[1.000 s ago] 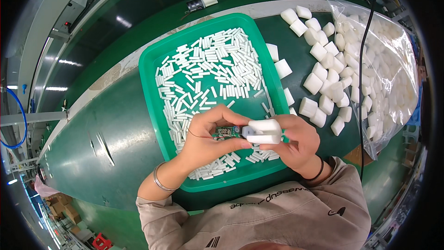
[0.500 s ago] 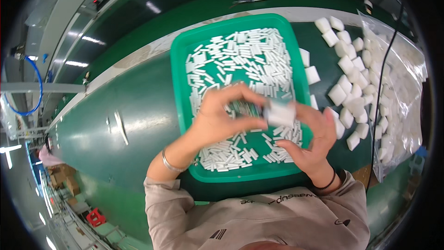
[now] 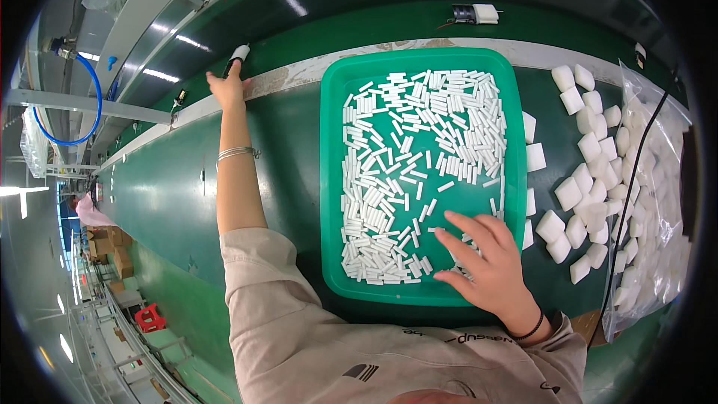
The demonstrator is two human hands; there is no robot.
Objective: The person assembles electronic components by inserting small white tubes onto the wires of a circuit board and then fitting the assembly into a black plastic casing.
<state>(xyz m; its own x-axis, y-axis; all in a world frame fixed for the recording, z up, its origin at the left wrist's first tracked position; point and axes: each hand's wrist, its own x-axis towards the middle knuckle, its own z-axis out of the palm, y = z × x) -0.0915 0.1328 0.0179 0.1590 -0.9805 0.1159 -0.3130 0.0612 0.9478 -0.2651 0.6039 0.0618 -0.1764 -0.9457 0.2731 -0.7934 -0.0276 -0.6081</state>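
Since the earlier frame, the left hand (image 3: 228, 90) has swung from above the green tray (image 3: 327, 179) to beyond the bench's (image 3: 164, 179) far edge, white-tipped dark assembly (image 3: 240, 52) at its fingers; whether gripped, I cannot tell. Right hand (image 3: 485, 258), fingers spread wide, hovers at the tray's near-right corner.

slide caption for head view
Left hand outstretched at a white-ended part; right hand over a green tray of white sticks.

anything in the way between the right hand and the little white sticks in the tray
Nothing visible: the right hand is over the near right part of the green tray, with loose white sticks near it. Whether it touches any, I can't tell.
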